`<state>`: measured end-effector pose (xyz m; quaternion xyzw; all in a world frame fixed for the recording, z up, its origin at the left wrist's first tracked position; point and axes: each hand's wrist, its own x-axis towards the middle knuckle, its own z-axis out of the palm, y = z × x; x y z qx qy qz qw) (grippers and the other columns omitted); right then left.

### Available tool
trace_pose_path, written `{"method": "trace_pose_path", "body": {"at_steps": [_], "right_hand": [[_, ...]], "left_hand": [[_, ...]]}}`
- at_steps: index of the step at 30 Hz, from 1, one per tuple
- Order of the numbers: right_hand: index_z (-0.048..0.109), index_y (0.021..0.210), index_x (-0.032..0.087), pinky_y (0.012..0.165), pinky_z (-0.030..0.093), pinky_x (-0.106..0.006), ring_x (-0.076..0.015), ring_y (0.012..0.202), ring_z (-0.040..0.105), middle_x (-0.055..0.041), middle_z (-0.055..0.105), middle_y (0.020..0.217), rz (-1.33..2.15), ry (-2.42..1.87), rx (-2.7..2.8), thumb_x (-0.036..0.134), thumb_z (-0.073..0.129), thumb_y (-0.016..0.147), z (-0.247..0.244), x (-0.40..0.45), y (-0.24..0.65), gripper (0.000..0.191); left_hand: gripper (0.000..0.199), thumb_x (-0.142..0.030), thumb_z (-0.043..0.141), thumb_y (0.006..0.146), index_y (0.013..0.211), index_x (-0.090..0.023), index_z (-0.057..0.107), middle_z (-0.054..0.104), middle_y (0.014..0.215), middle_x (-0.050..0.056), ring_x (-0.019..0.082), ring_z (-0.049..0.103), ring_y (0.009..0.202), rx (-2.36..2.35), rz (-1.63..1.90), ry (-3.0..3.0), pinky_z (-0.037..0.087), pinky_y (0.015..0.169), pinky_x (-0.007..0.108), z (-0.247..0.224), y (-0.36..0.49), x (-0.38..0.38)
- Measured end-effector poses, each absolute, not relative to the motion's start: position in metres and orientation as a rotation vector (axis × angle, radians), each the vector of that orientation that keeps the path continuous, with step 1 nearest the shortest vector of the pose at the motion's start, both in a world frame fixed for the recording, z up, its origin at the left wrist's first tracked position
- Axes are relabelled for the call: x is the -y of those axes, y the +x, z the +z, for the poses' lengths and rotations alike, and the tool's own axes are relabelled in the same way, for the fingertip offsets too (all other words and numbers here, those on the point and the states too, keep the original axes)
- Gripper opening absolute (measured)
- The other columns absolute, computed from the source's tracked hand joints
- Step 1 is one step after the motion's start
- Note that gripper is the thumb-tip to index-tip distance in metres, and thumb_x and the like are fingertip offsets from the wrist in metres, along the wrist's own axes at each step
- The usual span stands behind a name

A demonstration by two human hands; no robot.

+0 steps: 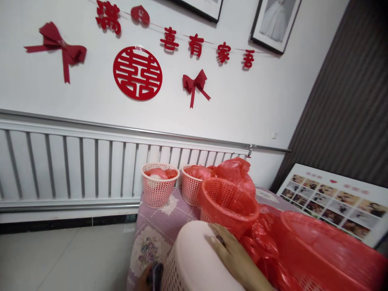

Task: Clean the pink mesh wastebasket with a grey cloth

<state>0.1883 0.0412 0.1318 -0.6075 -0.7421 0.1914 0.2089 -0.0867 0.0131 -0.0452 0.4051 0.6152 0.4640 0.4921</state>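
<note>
Closest in, one pale pink basket (197,254) sits at the near edge of the bench (165,224), its smooth, solid face showing above the latticed side. Two hands are at it: the right hand (232,252) lies over the smooth face, open, fingers slightly bent; the left hand (144,279) is low by the latticed side, beside one dark, blurred item (157,275), mostly cut off, so I cannot tell how far it is open or whether it grips anything.

Just beyond, two baskets are covered in red plastic, a large one (330,246) at right and a smaller one (227,202) in the middle, with crumpled red plastic (263,238) between them. Behind stand two small pink baskets (159,190) with red bags inside. One photo board (330,202) leans at right.

Farthest back are one radiator (87,165), two red bows (195,85), one round red sign (138,73), one heart (140,16), five cut-out characters (196,45) and two framed pictures (275,24).
</note>
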Motion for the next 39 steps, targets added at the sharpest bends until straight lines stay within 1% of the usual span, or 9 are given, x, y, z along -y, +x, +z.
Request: {"method": "trace_pose_path", "body": {"at_steps": [7, 11, 15, 20, 22, 25, 32, 37, 39], "right_hand": [[0.052, 0.147, 0.012, 0.126, 0.025, -0.045, -0.0293, 0.148, 0.038, -0.0133, 0.046, 0.157, 0.504, -1.729, 2.072, 0.06, 0.041, 0.095, 0.135, -0.04, 0.184, 0.071], [0.052, 0.146, 0.012, 0.123, 0.031, -0.043, -0.0288, 0.144, 0.044, -0.0144, 0.049, 0.155, 0.452, -1.679, 2.099, 0.057, 0.045, 0.096, 0.139, -0.05, 0.176, 0.068], [0.054, 0.145, 0.012, 0.122, 0.031, -0.044, -0.0292, 0.144, 0.045, -0.0152, 0.051, 0.153, 0.396, -1.663, 2.145, 0.057, 0.047, 0.096, 0.141, -0.06, 0.173, 0.067], [0.052, 0.147, 0.012, 0.124, 0.028, -0.044, -0.0289, 0.147, 0.04, -0.0149, 0.048, 0.156, 0.424, -1.712, 2.129, 0.057, 0.046, 0.097, 0.14, -0.061, 0.174, 0.068], [0.051, 0.148, 0.013, 0.124, 0.026, -0.045, -0.0292, 0.148, 0.039, -0.0149, 0.047, 0.156, 0.429, -1.735, 2.116, 0.058, 0.045, 0.097, 0.139, -0.06, 0.174, 0.069], [0.052, 0.147, 0.013, 0.124, 0.027, -0.045, -0.0301, 0.148, 0.039, -0.0154, 0.047, 0.156, 0.424, -1.743, 2.112, 0.058, 0.046, 0.097, 0.137, -0.062, 0.175, 0.068], [0.054, 0.145, 0.013, 0.122, 0.031, -0.042, -0.0276, 0.144, 0.045, -0.0149, 0.051, 0.153, 0.435, -1.645, 2.146, 0.057, 0.045, 0.097, 0.133, -0.065, 0.175, 0.065], [0.054, 0.145, 0.012, 0.123, 0.03, -0.042, -0.0279, 0.146, 0.042, -0.0159, 0.047, 0.156, 0.458, -1.682, 2.168, 0.057, 0.045, 0.097, 0.137, -0.062, 0.171, 0.067], [0.054, 0.146, 0.013, 0.123, 0.029, -0.043, -0.028, 0.146, 0.041, -0.0159, 0.047, 0.156, 0.471, -1.686, 2.167, 0.057, 0.045, 0.097, 0.136, -0.063, 0.171, 0.067]], "left_hand": [[0.067, -0.042, 0.062, 0.073, 0.138, -0.023, 0.057, 0.057, 0.151, 0.003, 0.027, 0.04, 0.149, -1.457, 1.238, 1.141, 0.028, 0.126, 0.042, 0.008, -0.071, -0.014], [0.062, -0.044, 0.056, 0.082, 0.139, -0.022, 0.056, 0.053, 0.155, 0.005, 0.024, 0.042, 0.148, -1.372, 1.403, 1.362, 0.03, 0.126, 0.041, 0.063, -0.053, -0.012], [0.056, -0.028, 0.054, 0.078, 0.131, -0.013, 0.061, 0.061, 0.146, 0.015, 0.03, 0.053, 0.138, -1.382, 1.289, 1.554, 0.034, 0.122, 0.048, 0.099, -0.051, -0.055], [0.027, -0.022, 0.061, 0.071, 0.094, -0.02, 0.076, 0.08, 0.105, 0.009, 0.028, 0.07, 0.104, -1.174, 1.098, 1.769, 0.049, 0.105, 0.042, 0.127, -0.047, -0.124], [0.015, -0.021, 0.064, 0.068, 0.078, -0.021, 0.075, 0.08, 0.088, 0.007, 0.027, 0.071, 0.088, -1.114, 1.028, 1.824, 0.052, 0.097, 0.04, 0.135, -0.038, -0.14], [0.01, -0.02, 0.065, 0.067, 0.072, -0.022, 0.073, 0.078, 0.078, 0.006, 0.026, 0.07, 0.081, -1.098, 0.995, 1.848, 0.052, 0.095, 0.041, 0.139, -0.028, -0.148], [0.03, -0.022, 0.065, 0.069, 0.097, -0.022, 0.077, 0.08, 0.103, 0.006, 0.028, 0.07, 0.101, -1.114, 1.086, 1.796, 0.05, 0.103, 0.04, 0.126, -0.053, -0.111], [0.051, -0.03, 0.055, 0.081, 0.129, -0.015, 0.065, 0.061, 0.146, 0.015, 0.032, 0.05, 0.14, -1.338, 1.245, 1.646, 0.027, 0.125, 0.049, 0.095, -0.062, -0.055], [0.052, -0.038, 0.052, 0.084, 0.13, -0.019, 0.065, 0.055, 0.153, 0.01, 0.03, 0.043, 0.146, -1.418, 1.354, 1.505, 0.024, 0.127, 0.048, 0.064, -0.059, -0.028]]}}
